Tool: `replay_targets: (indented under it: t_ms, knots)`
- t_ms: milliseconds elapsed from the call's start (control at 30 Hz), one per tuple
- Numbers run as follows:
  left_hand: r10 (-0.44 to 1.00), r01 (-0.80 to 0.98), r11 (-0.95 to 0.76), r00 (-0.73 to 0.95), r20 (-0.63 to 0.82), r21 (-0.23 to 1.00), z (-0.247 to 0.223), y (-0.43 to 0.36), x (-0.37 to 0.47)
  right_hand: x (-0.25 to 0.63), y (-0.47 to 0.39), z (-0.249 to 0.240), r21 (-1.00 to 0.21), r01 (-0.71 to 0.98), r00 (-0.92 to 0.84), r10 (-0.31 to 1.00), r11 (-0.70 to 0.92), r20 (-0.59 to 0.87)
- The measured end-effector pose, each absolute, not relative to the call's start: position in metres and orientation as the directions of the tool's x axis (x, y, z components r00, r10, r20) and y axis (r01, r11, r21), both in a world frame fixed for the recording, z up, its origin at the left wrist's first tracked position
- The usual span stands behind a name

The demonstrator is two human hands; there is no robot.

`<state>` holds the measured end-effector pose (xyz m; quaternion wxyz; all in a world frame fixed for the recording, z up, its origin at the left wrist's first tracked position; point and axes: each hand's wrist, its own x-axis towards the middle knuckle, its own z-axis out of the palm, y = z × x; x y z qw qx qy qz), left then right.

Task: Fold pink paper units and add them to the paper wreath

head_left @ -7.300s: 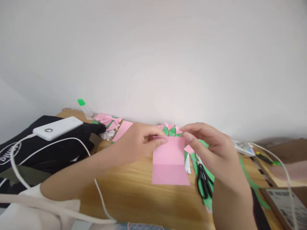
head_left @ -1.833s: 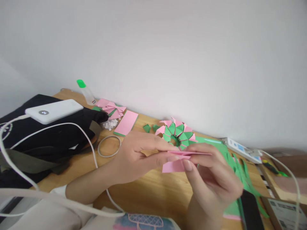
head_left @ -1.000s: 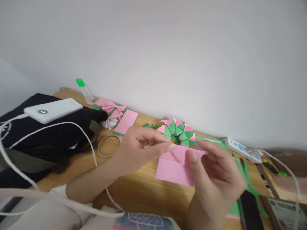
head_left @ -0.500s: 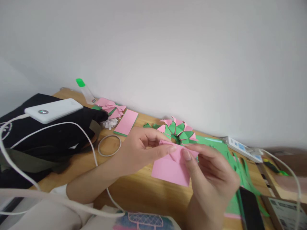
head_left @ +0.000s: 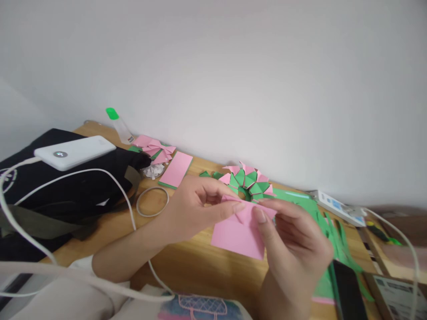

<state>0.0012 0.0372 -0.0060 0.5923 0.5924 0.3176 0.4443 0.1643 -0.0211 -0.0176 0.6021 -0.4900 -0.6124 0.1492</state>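
Folded sheet (head_left: 237,241): pink paper, matt, smooth, creased.
Ring piece (head_left: 250,179): pink and green paper, matt, sharply folded.
Table (head_left: 190,266): wood, grained, faint sheen.
Power bank (head_left: 80,152): white plastic, smooth, slight gloss.
Bundle (head_left: 83,191): black cloth, matt.
Bottle (head_left: 122,130): translucent plastic; cap (head_left: 112,114): green plastic, smooth.
Cable (head_left: 66,273): white plastic, smooth.
Phone (head_left: 348,288): black, smooth, low gloss.
Wall (head_left: 213,80): pale, smooth, matt.

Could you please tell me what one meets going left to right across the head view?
White rectangular power bank, translucent green-capped bottle, pink rectangular paper, left hand, folded pink paper sheet, right hand, white plastic power strip.
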Motion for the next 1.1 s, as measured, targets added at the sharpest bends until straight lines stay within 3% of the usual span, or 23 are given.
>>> replay_targets:
  t_ms: [400, 633, 1100]
  knots:
    - [0.904, -0.075, -0.138, 0.398, 0.156, 0.988, -0.0097, 0.0370, 0.0003, 0.1645, -0.0218, -0.0188, -0.789, 0.418, 0.204, 0.800, 0.450, 0.564]
    - [0.910, -0.062, -0.138, 0.387, 0.151, 0.989, -0.0097, 0.0379, 0.0011, 0.1668, -0.0177, -0.0184, -0.859, 0.369, 0.187, 0.877, 0.354, 0.442]
    - [0.900, -0.041, -0.160, 0.405, 0.162, 0.986, -0.0089, 0.0388, 0.0014, 0.1692, -0.0165, -0.0192, -0.909, 0.291, 0.168, 0.920, 0.297, 0.354]
